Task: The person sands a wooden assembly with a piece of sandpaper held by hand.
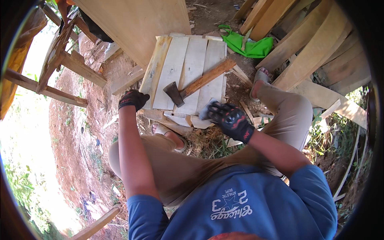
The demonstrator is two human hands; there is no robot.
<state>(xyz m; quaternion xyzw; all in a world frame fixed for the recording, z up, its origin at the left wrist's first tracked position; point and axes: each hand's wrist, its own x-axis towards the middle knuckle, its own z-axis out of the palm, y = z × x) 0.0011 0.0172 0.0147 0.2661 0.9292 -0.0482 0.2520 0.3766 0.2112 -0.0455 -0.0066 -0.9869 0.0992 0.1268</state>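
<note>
My left hand [133, 99] presses flat, unclenched, on the pale plank panel [188, 72]; my right hand [229, 117] is clamped on a sanding block [206, 110]. The hatchet [198, 85] lies loose on the panel; vibration could slide its blade toward my fingers.

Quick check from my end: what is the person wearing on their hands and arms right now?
Both hands wear dark work gloves. The left hand has a black glove with faint red touches; the right hand has a black glove with red patches and pale knuckle markings. Forearms are bare. Short blue sleeves of a T-shirt cover the upper arms.
</note>
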